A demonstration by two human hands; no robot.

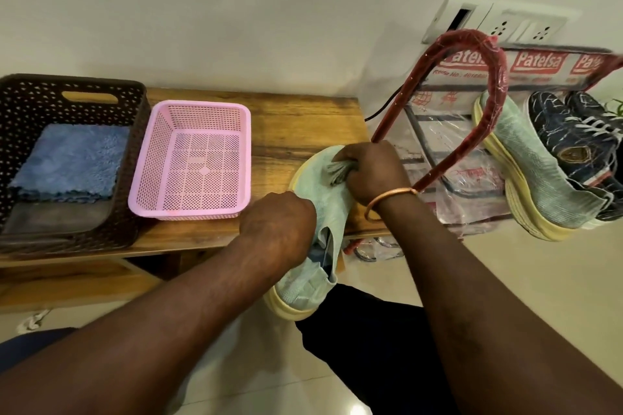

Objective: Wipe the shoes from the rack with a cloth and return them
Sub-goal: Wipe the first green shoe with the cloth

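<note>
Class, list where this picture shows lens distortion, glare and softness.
Head view: the wide lens bows the bench edge and tilts the switch plate; a glare spot sits on the floor tiles at the bottom; the near forearms look soft.

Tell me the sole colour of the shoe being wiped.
The sole is pale yellow; head view, clearest at the heel.

Pink basket [202, 162] beside brown basket [33, 94] on wooden bench [296, 125]; wall sockets [505, 25] at right
</note>
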